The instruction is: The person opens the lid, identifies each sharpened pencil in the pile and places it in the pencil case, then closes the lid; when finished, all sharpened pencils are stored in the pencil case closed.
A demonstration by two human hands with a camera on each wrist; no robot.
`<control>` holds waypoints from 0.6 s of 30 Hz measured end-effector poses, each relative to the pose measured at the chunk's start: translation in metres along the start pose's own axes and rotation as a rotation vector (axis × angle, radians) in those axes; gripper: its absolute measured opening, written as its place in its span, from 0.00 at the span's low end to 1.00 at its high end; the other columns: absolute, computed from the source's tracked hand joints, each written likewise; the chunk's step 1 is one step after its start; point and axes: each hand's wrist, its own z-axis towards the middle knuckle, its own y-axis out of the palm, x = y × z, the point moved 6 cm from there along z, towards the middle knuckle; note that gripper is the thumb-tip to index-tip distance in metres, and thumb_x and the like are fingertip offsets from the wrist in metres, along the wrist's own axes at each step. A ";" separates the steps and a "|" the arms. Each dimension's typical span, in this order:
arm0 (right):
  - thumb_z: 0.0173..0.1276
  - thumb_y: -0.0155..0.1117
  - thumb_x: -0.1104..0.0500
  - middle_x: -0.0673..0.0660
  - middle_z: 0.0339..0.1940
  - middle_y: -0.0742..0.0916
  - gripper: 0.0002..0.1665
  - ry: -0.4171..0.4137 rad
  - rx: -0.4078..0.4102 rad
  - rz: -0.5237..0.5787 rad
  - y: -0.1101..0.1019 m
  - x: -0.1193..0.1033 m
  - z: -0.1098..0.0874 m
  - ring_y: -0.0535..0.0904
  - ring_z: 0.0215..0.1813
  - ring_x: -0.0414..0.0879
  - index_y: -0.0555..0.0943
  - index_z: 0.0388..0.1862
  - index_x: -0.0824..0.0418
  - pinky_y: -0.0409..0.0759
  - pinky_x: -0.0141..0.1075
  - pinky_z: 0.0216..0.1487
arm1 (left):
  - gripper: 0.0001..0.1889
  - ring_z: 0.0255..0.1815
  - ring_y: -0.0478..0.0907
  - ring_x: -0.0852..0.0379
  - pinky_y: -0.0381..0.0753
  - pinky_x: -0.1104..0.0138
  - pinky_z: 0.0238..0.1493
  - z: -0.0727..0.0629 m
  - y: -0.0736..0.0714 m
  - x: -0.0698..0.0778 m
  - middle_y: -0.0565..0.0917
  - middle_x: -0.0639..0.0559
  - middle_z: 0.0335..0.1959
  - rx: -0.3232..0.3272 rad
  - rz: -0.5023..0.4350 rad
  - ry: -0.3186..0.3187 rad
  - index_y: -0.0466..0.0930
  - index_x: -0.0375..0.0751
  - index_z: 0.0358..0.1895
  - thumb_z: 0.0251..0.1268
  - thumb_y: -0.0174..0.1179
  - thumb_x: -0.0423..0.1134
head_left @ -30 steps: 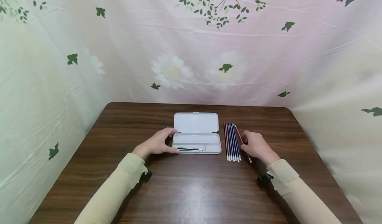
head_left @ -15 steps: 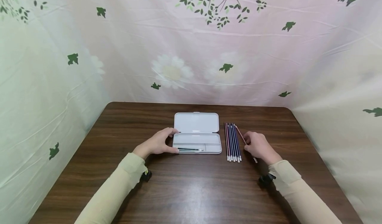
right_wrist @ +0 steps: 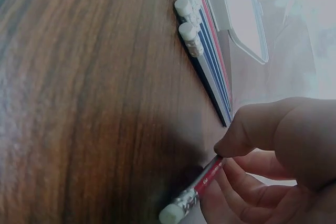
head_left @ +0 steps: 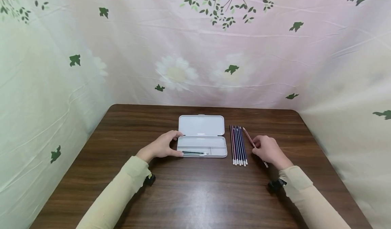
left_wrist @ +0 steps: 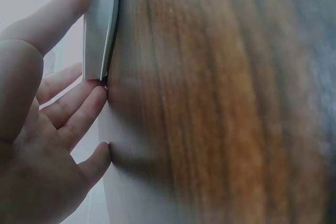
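A white pencil case (head_left: 200, 141) lies with its lid folded back in the middle of the table. My left hand (head_left: 162, 145) holds its left end, thumb along the front edge and fingers at the hinge side. In the case's front compartment lie a few dark green pencils (head_left: 194, 152). My right hand (head_left: 268, 149) pinches a red pencil (right_wrist: 208, 177) between thumb and fingers, right of the row. That pencil slants, white eraser toward me. Several blue and red pencils (head_left: 239, 146) lie side by side between the case and my right hand, erasers toward me.
The dark wooden table (head_left: 195, 195) has rounded far corners. A pale cloth curtain (head_left: 195, 52) printed with leaves and flowers hangs behind it and along both sides. Each wrist wears a dark band with a camera.
My right hand has drawn the red pencil rightward, away from the row, so a gap now separates them. My left hand and the pencil case have stayed in place.
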 end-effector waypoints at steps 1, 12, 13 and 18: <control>0.61 0.70 0.66 0.58 0.34 0.89 0.17 0.000 0.006 -0.002 -0.001 0.000 0.000 0.83 0.36 0.50 0.84 0.49 0.71 0.83 0.44 0.36 | 0.43 0.65 0.74 0.49 0.73 0.54 0.69 0.000 0.000 0.000 0.77 0.48 0.66 0.001 -0.001 0.001 0.72 0.43 0.72 0.55 0.81 0.54; 0.63 0.69 0.65 0.61 0.38 0.90 0.16 -0.044 0.044 0.016 -0.006 -0.008 0.002 0.86 0.40 0.53 0.83 0.50 0.68 0.84 0.49 0.41 | 0.42 0.65 0.74 0.49 0.74 0.54 0.69 0.000 0.000 -0.001 0.77 0.48 0.66 0.006 0.003 0.007 0.72 0.43 0.71 0.55 0.81 0.53; 0.63 0.69 0.65 0.60 0.38 0.90 0.16 -0.049 0.046 0.019 -0.007 -0.009 0.002 0.86 0.40 0.52 0.83 0.50 0.68 0.84 0.49 0.41 | 0.42 0.65 0.74 0.49 0.73 0.54 0.69 0.000 0.000 -0.001 0.77 0.48 0.66 0.005 0.002 0.007 0.72 0.43 0.71 0.55 0.81 0.53; 0.62 0.69 0.66 0.58 0.37 0.90 0.16 -0.077 0.059 0.024 -0.006 -0.014 0.003 0.85 0.39 0.50 0.83 0.49 0.66 0.84 0.49 0.42 | 0.42 0.65 0.74 0.49 0.73 0.54 0.69 0.001 0.000 -0.001 0.77 0.48 0.66 -0.002 0.006 0.004 0.71 0.44 0.72 0.56 0.80 0.53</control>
